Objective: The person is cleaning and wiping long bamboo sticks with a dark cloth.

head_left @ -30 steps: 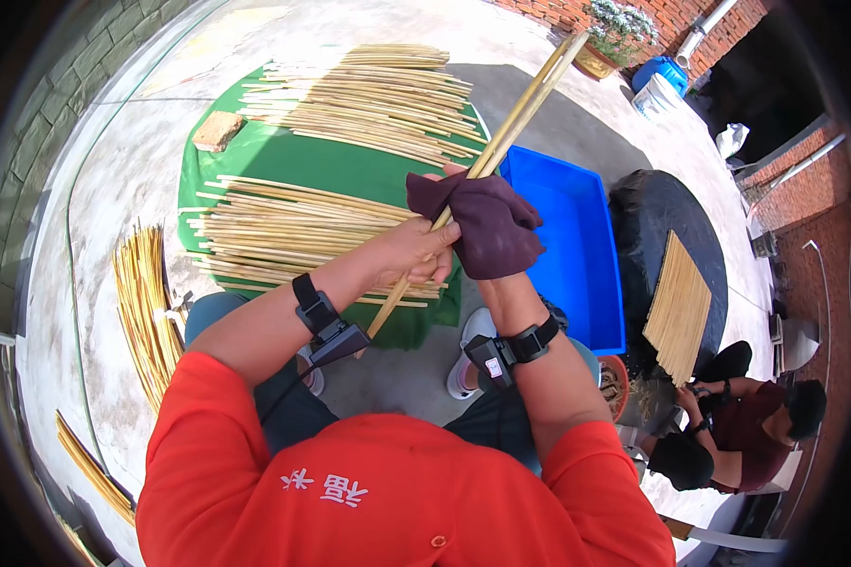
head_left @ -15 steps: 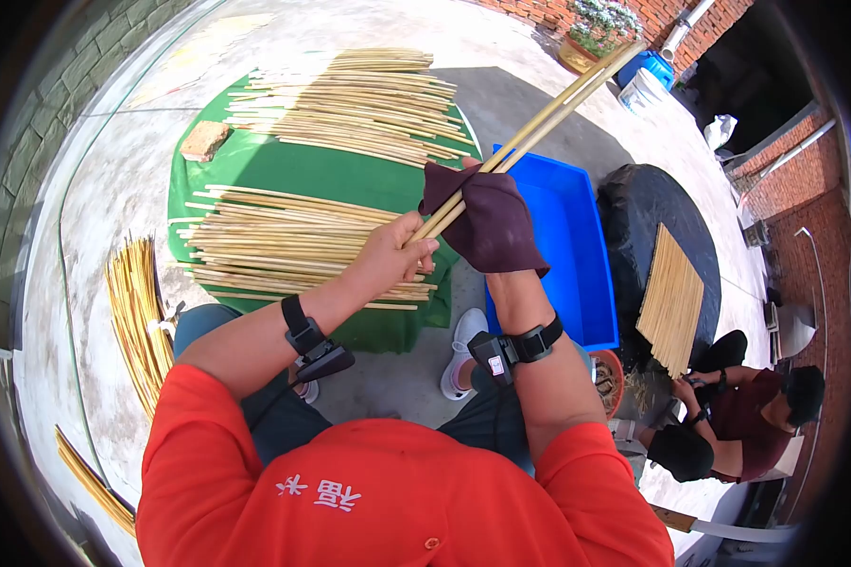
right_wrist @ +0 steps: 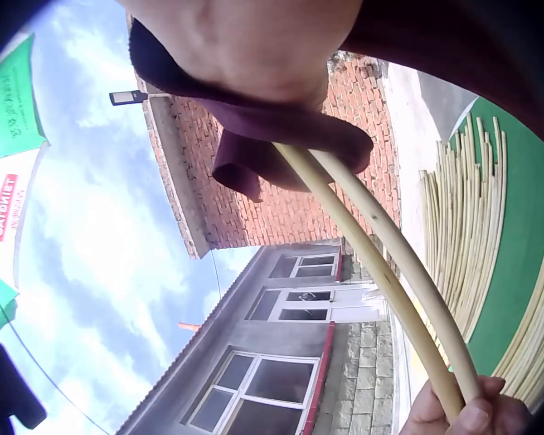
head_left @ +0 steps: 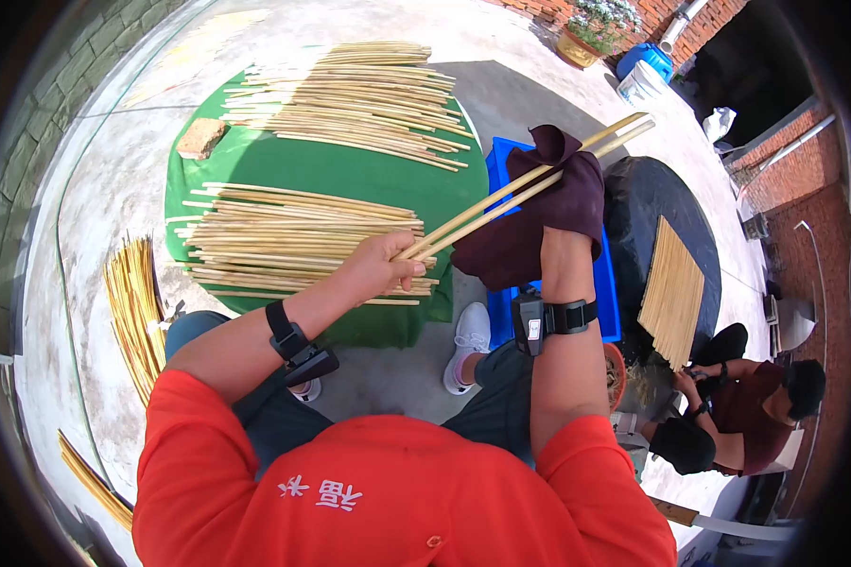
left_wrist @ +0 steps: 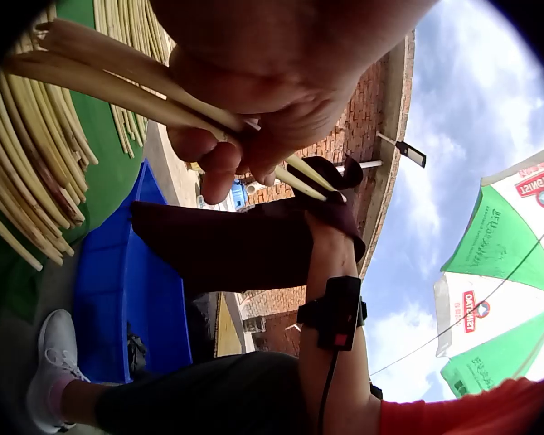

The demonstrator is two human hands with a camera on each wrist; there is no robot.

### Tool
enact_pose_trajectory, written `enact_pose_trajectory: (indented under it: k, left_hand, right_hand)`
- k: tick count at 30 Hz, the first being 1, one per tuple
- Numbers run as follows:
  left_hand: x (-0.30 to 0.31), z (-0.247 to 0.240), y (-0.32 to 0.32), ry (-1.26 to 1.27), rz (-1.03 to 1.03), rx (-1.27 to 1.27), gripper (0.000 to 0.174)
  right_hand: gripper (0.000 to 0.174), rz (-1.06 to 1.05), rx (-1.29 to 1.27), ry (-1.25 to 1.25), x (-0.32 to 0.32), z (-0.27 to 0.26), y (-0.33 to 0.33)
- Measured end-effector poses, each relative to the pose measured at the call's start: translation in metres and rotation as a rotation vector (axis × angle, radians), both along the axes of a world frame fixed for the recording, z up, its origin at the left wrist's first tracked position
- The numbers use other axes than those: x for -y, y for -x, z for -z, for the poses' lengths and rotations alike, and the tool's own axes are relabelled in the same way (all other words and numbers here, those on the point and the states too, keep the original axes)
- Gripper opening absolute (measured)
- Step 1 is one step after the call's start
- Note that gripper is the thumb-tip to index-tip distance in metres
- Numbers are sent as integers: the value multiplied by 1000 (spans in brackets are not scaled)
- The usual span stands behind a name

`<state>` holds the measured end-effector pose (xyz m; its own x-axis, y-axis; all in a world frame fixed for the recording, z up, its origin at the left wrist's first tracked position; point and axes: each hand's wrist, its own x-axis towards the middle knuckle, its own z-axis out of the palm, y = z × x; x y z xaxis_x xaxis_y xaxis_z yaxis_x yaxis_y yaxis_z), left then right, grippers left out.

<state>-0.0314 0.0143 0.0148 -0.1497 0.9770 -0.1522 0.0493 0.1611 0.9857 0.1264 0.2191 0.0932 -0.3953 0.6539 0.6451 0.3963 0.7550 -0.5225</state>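
Note:
Two pale sticks (head_left: 482, 210) slant up to the right in the head view. My left hand (head_left: 380, 267) grips them at their lower end, the thumb along them in the left wrist view. Farther up, a dark purple cloth (head_left: 569, 194) wraps around the sticks, and my right hand grips them through it; the cloth hides most of its fingers. The cloth's loose part hangs over the blue tray (head_left: 607, 307). In the right wrist view, the sticks (right_wrist: 381, 227) come out from under the cloth and bend toward my left hand (right_wrist: 476, 412).
Two rows of sticks (head_left: 293, 241) lie on a green cloth (head_left: 312, 170), with a brick (head_left: 201, 138) at its left edge. Standing bundles (head_left: 134, 302) are at the left. A black round surface (head_left: 633, 208) bears a slatted bundle (head_left: 673, 288); another person (head_left: 756, 411) sits nearby.
My right hand and the cloth have slid along the sticks, away from my left hand, toward their far end. The sticks have tilted lower to the right.

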Motion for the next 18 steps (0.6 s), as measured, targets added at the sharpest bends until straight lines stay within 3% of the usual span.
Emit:
enact_pose_trajectory:
  k: [1,2,4,6,8,9,11,12,14,18]
  left_hand:
    - [1,-3,-1,81,69,53,9]
    - [7,-3,0,174,124,101,11]
    - [10,-3,1,197,158,109,11]
    - [13,0,4,230,174,118,11]
    - [15,5,8,186,202,112,11]
    - [16,5,9,190,194,113,11]
    - [13,4,9,152,188,196,15]
    - [11,3,8,156,183,199,15]
    - [5,-2,5,90,164,263,15]
    - [-9,8,2,39,98,426,18]
  right_hand:
    - [15,111,-4,235,-19,-12,-14]
    - [15,111,-5,236,-25,-9,-18]
    - [10,-359,-998,841,-32,-7,-27]
    - [9,-434,-962,823,-35,-2,-27]
    - [9,-302,-1351,1079,-35,6,-15]
    - [9,-304,-1348,1088,-35,16,-11]
    - [10,-610,-1249,1099,-32,36,-2]
    - [10,-610,-1248,1106,-19,39,7]
    - [16,-755,-1321,1358,28,42,30]
    - [23,-639,-1076,1351,86,40,61]
